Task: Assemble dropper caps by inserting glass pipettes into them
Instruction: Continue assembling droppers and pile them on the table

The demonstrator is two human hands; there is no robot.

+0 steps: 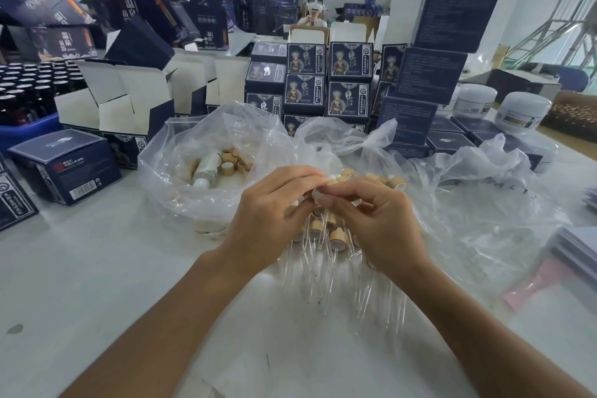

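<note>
left hand [274, 203]: pinches a dropper cap [318, 193]; open end toward the right
right hand [371, 216]: fingertips pinched at the cap's mouth; pipette not discernible
axis: roughly level, hand to hand

Single wide-angle view, worn on the head, aimed forward and down across the desk [97, 268]. Close above both forearms, with the left hand [271, 203] and right hand [371, 220] near frame centre. Edges bowed by the lens; stacked dark boxes [349, 81] farther back, room wall beyond.
</note>
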